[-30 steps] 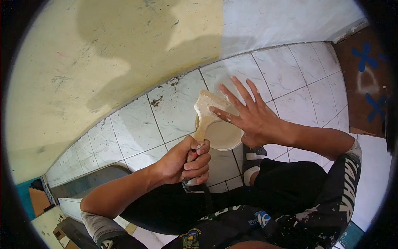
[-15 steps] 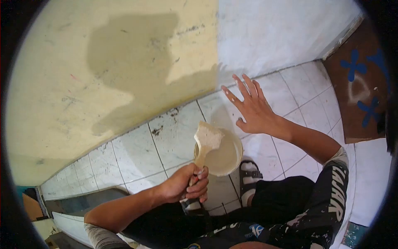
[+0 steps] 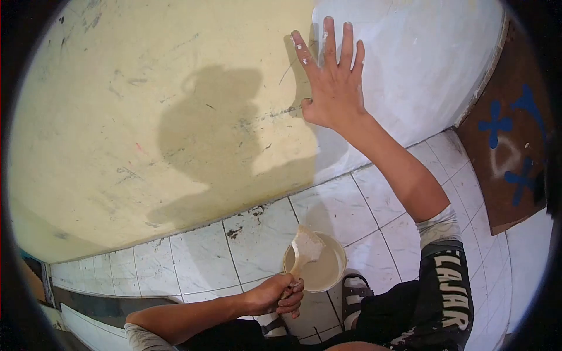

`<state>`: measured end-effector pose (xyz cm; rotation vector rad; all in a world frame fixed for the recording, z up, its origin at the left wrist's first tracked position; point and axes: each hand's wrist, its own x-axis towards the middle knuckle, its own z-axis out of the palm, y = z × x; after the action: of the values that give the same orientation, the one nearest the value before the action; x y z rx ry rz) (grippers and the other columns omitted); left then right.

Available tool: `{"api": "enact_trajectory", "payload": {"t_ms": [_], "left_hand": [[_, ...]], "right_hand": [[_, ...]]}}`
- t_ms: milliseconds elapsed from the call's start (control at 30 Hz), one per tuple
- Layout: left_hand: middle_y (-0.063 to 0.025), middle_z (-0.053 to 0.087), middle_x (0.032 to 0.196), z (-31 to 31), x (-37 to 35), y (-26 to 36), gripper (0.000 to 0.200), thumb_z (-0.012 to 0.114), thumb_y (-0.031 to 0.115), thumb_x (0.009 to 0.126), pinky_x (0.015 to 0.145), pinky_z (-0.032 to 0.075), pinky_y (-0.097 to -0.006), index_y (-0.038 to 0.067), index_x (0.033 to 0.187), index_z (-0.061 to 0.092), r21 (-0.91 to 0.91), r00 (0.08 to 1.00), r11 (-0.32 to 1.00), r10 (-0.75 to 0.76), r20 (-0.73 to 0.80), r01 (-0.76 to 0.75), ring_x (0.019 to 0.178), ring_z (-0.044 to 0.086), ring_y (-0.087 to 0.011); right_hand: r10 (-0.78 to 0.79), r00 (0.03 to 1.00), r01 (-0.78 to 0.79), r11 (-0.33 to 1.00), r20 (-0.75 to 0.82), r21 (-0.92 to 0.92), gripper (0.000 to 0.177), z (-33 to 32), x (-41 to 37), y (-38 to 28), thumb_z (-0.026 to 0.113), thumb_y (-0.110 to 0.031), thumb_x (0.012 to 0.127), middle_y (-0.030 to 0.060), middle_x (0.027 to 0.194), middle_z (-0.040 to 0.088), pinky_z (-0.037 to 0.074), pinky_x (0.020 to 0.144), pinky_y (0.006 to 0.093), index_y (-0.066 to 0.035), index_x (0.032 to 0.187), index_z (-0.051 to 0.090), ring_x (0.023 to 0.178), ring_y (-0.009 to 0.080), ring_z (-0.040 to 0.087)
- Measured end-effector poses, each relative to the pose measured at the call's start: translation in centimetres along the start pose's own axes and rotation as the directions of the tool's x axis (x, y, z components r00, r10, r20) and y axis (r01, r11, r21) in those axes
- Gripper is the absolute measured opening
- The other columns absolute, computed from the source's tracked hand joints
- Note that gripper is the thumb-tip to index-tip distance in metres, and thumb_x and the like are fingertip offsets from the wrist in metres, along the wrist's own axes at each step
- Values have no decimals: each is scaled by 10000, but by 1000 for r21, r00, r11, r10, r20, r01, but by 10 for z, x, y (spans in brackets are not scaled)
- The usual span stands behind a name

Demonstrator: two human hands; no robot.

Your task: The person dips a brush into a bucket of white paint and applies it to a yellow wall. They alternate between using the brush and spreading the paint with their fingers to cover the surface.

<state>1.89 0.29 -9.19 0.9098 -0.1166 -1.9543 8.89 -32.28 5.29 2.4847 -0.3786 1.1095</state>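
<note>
My left hand (image 3: 282,296) is wrapped round the handle of a scraper (image 3: 306,247) whose broad blade carries off-white paste. Below the blade stands a round bucket (image 3: 335,275) of pale, creamy paste. Raised against the wall, my right hand (image 3: 336,88) has its fingers spread and holds nothing. It lies by the border between the yellow wall (image 3: 117,146) and the white-coated part (image 3: 421,64). White specks mark its fingers. Whether the palm touches the surface is hidden.
Tiles (image 3: 199,257) cover the floor along the wall's foot, with dark debris (image 3: 234,233) near the edge. A brown panel with blue shapes (image 3: 503,152) stands at the right. My sandalled foot (image 3: 355,292) is beside the bucket.
My right hand has moved up from above the floor to the wall, fingers still spread. The view has tilted upward, and the scraper remains in my left hand over the bucket.
</note>
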Motion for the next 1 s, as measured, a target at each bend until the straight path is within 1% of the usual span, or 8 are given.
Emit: {"api": "enact_trajectory", "payload": {"t_ms": [333,433,533,600,733,833,933,1000], "left_hand": [[19,339,548,-12,5,-3,235,330,246,996,739,519,-385,159,782,373,8,999,1000,10,50,-11,457,352,-134],[26,307,522,-7,4,-2,287,374,278,1014,699,508,-379,169,749,384,-1,1000,1000,8,17,-8,448,326,-143],[27,307,525,-6,4,-1,281,380,279,1010,698,508,-382,169,752,387,18,1000,1000,5,17,-5,447,322,-143],[22,322,535,-6,3,-1,255,359,263,999,716,508,-385,164,765,379,16,1000,1000,7,25,-8,453,334,-141],[18,337,546,-2,1,-2,237,340,256,993,742,507,-396,158,781,379,39,1000,999,22,21,-22,458,341,-141],[17,336,548,-5,1,-3,241,343,260,995,756,505,-395,158,781,385,33,1000,999,14,23,-15,466,341,-143],[31,329,552,-3,0,-2,247,381,278,1015,701,479,-371,174,792,407,22,999,999,36,29,-36,477,337,-138],[30,340,560,-5,2,-2,236,374,265,1012,701,475,-375,172,798,407,32,996,998,54,76,-56,478,336,-137]], "right_hand": [[85,996,-85,996,3,28,1177,26,-13,-8,773,-259,641,361,1643,48,77,1169,721,-131,1646,173,1506,583,-3],[130,975,-113,989,179,-99,1021,25,-31,-20,708,-277,774,289,1674,70,105,1183,698,-175,1650,193,1520,550,45],[-6,985,25,994,170,-105,941,48,-55,-20,672,-257,817,249,1688,86,110,1194,683,-182,1643,227,1529,528,61],[-106,988,133,956,115,-261,899,58,-65,-20,654,-246,835,222,1694,109,116,1200,673,-197,1637,251,1534,509,80],[-131,985,152,965,111,-213,891,31,-64,-23,647,-241,838,240,1690,100,119,1197,679,-210,1637,254,1529,521,81],[-77,997,77,996,-2,-37,986,-26,-18,-14,711,-232,747,284,1676,90,102,1178,708,-115,1623,275,1517,558,49],[28,994,-36,996,-105,-83,1029,-78,50,-1,732,-436,778,247,1690,63,91,1175,719,-47,1610,267,1513,571,-8],[-19,956,14,1000,-292,-19,1242,-98,86,4,509,-808,846,380,1637,-12,25,1183,715,177,1535,194,1525,536,-33]]}}
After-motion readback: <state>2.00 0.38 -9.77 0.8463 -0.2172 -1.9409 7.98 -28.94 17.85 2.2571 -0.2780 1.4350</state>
